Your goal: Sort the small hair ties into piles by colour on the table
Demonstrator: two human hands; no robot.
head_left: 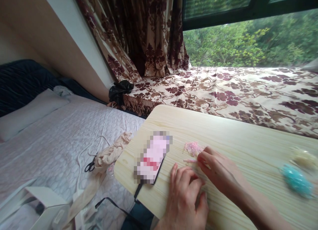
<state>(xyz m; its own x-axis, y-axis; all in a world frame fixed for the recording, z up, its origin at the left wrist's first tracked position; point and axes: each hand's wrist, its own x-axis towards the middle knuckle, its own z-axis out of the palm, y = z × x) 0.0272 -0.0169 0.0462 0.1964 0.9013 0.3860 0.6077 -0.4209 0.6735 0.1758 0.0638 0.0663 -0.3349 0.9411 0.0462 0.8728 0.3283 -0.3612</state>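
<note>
My left hand (pixel 186 190) rests on the light wooden table (pixel 223 130), its fingers apart and slightly bent, with nothing seen in them. Just to its right, my right hand (pixel 216 168) has thumb and fingertips pinched together low over the table. What lies between those fingertips is hidden. A thin pink strip (pixel 190 161) lies at the fingertips of the right hand; whether they grip it I cannot tell. Beyond it sits a small loose pile of pink pieces (pixel 192 148). Left of both hands lies a phone (pixel 154 157), its screen blurred out, with a black strap (pixel 138 191).
At the table's right are a turquoise bundle (pixel 296 181) and a cream-coloured bundle (pixel 304 157). Left of the table, the bed (pixel 81 120) holds scissors (pixel 89 166), a white cable (pixel 95 139), beige cloth (pixel 113 150) and an open white box (pixel 44 203). A flowered window seat (pixel 223 91) runs behind.
</note>
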